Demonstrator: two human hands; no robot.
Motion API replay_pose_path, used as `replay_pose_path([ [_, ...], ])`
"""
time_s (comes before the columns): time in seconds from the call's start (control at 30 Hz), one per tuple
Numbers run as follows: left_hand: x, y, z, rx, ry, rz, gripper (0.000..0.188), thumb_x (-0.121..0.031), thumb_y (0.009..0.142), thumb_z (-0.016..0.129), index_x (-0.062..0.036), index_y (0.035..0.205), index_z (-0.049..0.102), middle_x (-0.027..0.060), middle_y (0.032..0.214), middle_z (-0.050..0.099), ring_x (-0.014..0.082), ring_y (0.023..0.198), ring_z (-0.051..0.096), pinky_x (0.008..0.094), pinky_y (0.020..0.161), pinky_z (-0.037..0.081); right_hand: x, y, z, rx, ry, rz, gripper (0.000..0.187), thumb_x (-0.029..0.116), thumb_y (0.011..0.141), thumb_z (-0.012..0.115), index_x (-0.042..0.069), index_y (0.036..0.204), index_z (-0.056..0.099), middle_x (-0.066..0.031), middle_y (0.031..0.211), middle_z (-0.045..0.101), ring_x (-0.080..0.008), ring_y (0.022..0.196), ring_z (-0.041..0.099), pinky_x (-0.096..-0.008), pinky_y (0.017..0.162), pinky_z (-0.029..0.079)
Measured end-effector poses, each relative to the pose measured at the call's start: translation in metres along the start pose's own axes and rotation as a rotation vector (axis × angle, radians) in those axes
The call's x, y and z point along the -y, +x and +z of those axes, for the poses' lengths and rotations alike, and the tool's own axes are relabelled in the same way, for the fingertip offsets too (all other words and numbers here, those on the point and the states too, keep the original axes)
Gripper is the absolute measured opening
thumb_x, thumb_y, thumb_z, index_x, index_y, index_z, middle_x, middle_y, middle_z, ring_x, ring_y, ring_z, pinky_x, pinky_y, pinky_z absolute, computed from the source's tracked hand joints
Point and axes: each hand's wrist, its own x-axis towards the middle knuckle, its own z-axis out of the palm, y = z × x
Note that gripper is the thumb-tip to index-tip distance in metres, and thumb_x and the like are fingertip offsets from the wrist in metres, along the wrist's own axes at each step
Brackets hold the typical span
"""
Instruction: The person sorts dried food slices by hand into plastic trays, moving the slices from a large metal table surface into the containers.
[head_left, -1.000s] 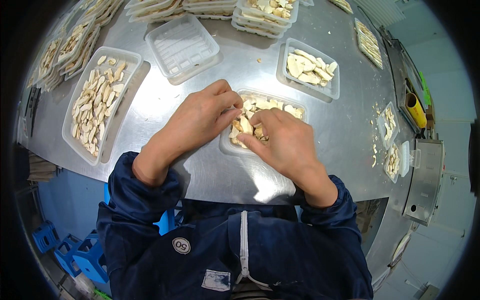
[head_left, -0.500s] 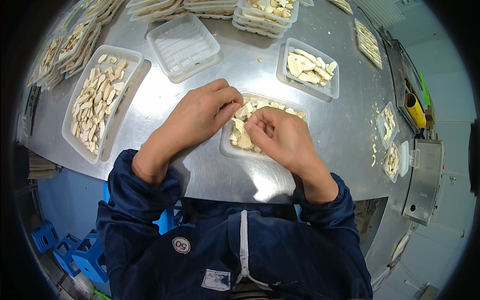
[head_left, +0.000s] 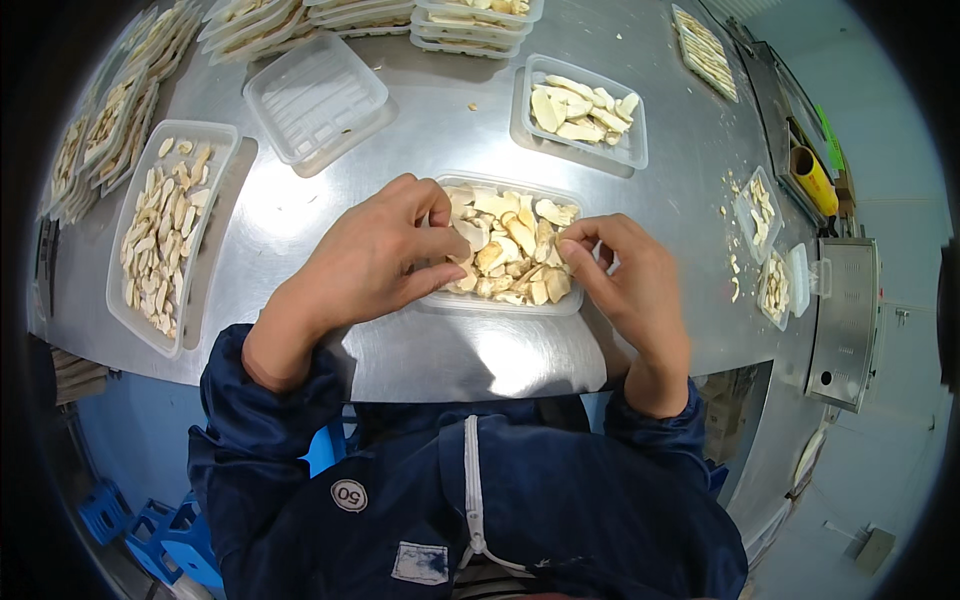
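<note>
A clear plastic tray [head_left: 510, 303] full of pale dried slices, which look like mushroom [head_left: 518, 233], lies in front of me between my hands. My left hand [head_left: 385, 250] is over its left side, thumb and forefinger apart and curved in at the slices, with nothing seen held between them. At the tray's right edge my right hand [head_left: 635, 280] has thumb and forefinger tips close together beside the slices. Whatever they pinch, if anything, is hidden. Beyond the tray, to the right, is another tray [head_left: 640, 150] with larger pale slices.
On the metal table [head_left: 420, 370], a long tray of small slices [head_left: 160, 235] lies at the left. Farther back are a bare plastic tray [head_left: 315, 100] and stacked filled trays [head_left: 470, 40]. At the right are small containers [head_left: 760, 215], crumbs and a metal box [head_left: 845, 320].
My right hand has moved right, away from my left, to the tray's edge. The large slice at its fingers is no longer there, and more of the tray's contents show. The view has shifted.
</note>
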Motion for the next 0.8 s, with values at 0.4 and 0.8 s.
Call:
replay_pose_path([
  [0.4,0.014,0.007,0.001,-0.183,-0.207,-0.500,0.036,-0.017,0.102,0.073,-0.0003,0.131,0.061,0.0072,0.080,0.064,0.0168,0.060,0.060,0.0314,0.058,0.051,-0.052,0.044,-0.003,-0.298,-0.432,-0.236,0.022,0.025,0.095,0.076,0.019,0.116,0.077,-0.0008,0.111,0.071,-0.0237,0.106,0.067,-0.0388,0.076,0.058],
  [0.8,0.016,0.015,0.000,-0.027,-0.740,-0.727,0.025,-0.019,0.106,0.069,-0.0029,0.118,0.054,0.0013,0.075,0.063,0.0070,0.054,0.055,0.0243,0.045,0.045,-0.093,0.101,0.016,-0.418,-0.453,-0.291,0.014,0.024,0.092,0.077,0.019,0.105,0.076,0.0015,0.111,0.074,-0.0223,0.107,0.070,-0.0407,0.077,0.059],
])
